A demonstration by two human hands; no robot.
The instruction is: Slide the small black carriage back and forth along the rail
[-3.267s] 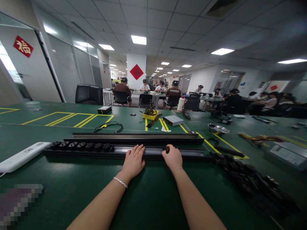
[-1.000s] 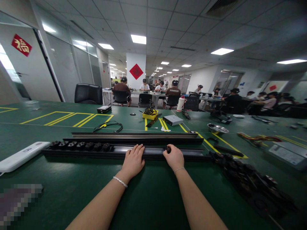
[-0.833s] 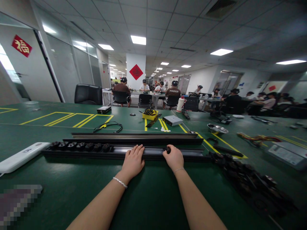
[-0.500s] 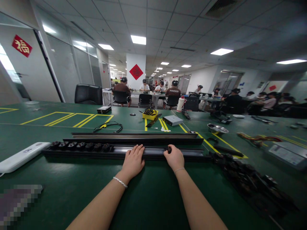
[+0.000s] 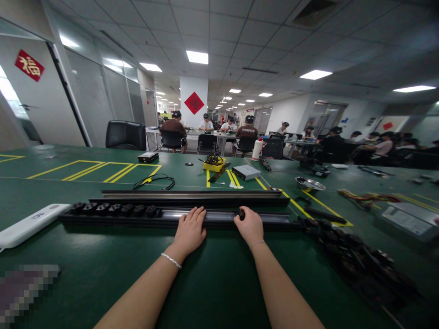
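Observation:
A long black rail (image 5: 219,224) lies across the green table, with several black socket modules (image 5: 115,209) in a row in its left part. My left hand (image 5: 190,230) rests flat over the middle of the rail, fingers stretched out and holding nothing. Farther right, my right hand (image 5: 249,225) pinches a small black module (image 5: 242,213) at the rail's channel. Its underside is hidden, so I cannot tell whether it touches the channel. Right behind this rail lies another long dark strip (image 5: 192,194).
Black modules (image 5: 356,253) are heaped at the right. A white power bank-like bar (image 5: 34,224) lies left. Behind are a yellow box (image 5: 214,165) of cables, a grey box (image 5: 246,172) and a metal bowl (image 5: 310,184). People sit at far tables.

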